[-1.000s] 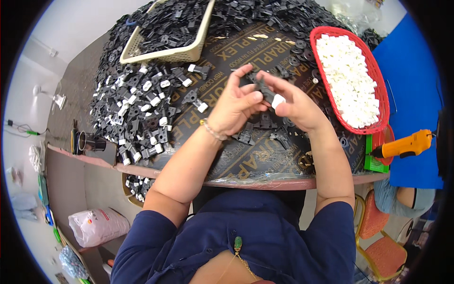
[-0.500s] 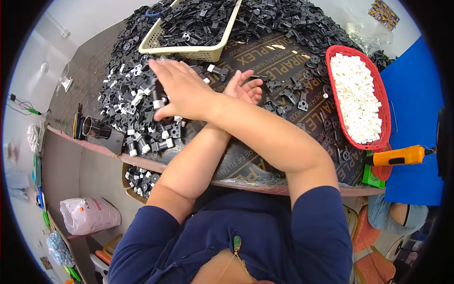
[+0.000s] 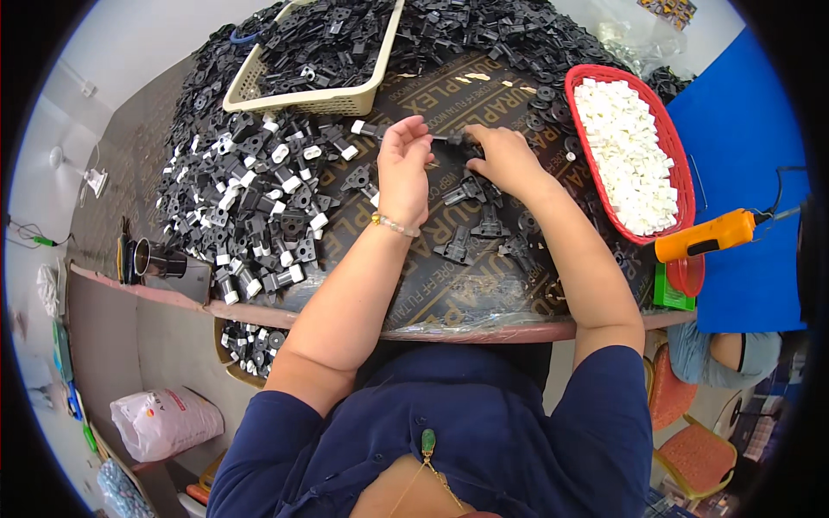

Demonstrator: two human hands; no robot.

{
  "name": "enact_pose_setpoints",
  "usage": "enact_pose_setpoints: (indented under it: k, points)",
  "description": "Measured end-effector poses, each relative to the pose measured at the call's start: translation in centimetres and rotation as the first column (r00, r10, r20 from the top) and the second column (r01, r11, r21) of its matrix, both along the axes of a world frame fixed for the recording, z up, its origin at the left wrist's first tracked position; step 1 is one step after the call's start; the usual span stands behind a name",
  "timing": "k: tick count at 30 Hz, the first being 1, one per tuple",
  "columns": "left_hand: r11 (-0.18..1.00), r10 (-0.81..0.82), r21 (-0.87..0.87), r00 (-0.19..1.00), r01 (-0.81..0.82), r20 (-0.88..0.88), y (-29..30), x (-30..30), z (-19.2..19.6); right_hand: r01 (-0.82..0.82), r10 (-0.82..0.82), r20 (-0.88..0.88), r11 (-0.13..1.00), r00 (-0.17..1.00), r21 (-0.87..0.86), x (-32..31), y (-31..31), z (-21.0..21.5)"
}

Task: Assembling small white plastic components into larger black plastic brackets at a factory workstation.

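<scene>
As both hands meet over the middle of the bench [image 3: 484,285], I can see the left hand [image 3: 404,173] and right hand [image 3: 505,160] pinching the two ends of one small black plastic part [image 3: 451,138], held just above the board. The left grip has thumb and fingertips closed on the part's left end; the right grip closes on its right end, fingers curled down over it. Holding it between both hands like that looks to me like a way of steadying it for fitting or checking, though the piece is too small to tell more.

Just near of the hands lie a few loose black brackets [image 3: 471,216], spread singly on the bare board, I'd guess so each can be picked without untangling. To the left sits a heap of black pieces with white caps [image 3: 259,207], spilling to the bench's near edge, well within the left arm's sweep. Far left, a cream basket [image 3: 345,97] is full of black parts, and more black parts are piled along the far side. On the right, a red oval tray [image 3: 665,147] holds small white pieces, close by the right forearm. Beyond it, an orange-handled tool [image 3: 708,235] lies off the right edge of the bench, against a blue surface.
</scene>
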State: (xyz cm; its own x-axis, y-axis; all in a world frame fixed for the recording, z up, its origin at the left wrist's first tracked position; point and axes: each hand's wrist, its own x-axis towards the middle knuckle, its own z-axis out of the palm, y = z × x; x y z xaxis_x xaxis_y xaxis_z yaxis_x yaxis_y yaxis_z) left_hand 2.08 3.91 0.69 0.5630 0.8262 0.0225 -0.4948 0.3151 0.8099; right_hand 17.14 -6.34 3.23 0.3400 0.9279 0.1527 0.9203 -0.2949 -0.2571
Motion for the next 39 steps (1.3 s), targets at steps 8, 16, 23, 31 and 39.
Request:
enact_pose_setpoints:
  k: [8,16,23,31,39]
  points:
    - [0.559,-0.035,0.728,0.888,0.397,-0.458,-1.8,-0.5,1.2,0.299,0.321,-0.872,0.848,0.37,0.439,-2.2,-4.6,0.8]
    - [0.785,-0.475,0.323,0.848,0.529,-0.234,-3.1,-0.2,1.5,0.189,0.276,-0.862,0.904,0.425,0.382,-1.1,-6.9,3.3]
    - [0.855,-0.517,0.037,0.856,0.517,0.019,-1.7,-0.6,1.9,0.303,-0.29,-0.099,0.941,0.952,0.15,4.5,-10.5,1.9]
    - [0.754,-0.633,-0.075,0.752,0.653,0.186,-0.8,-0.8,1.2,0.367,-0.379,0.021,0.88,0.925,-0.301,2.2,-7.7,1.4]
    - [0.807,-0.562,-0.143,0.819,0.573,0.115,-0.9,-0.4,0.6,0.093,-0.028,-0.206,0.945,0.978,0.313,1.1,-8.5,2.1]
